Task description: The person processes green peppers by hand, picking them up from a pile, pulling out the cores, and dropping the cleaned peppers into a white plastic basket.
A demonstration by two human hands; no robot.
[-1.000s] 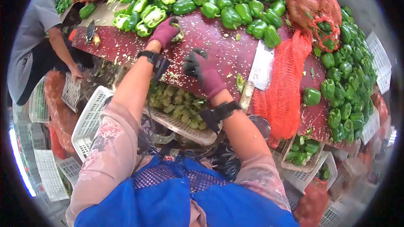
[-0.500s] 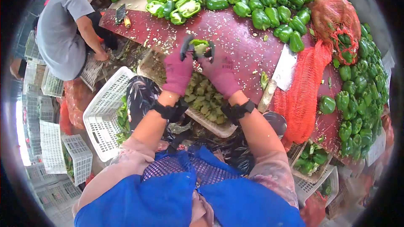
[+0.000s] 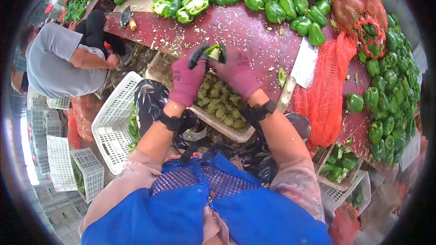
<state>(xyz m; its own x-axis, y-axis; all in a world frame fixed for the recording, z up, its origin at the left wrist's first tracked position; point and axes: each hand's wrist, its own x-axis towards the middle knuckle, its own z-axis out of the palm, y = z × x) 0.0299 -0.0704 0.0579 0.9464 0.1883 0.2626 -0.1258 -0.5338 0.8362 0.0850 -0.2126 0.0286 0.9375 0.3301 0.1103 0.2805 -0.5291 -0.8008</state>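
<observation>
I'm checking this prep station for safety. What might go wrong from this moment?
1. The cleaver lies near the edge of the table, its handle sticking out beside the right forearm; a bump might knock it down toward the lap.
2. The left hand and right hand grip the green pepper above the tray of cores; scraps may miss the tray and drop to the floor.
</observation>
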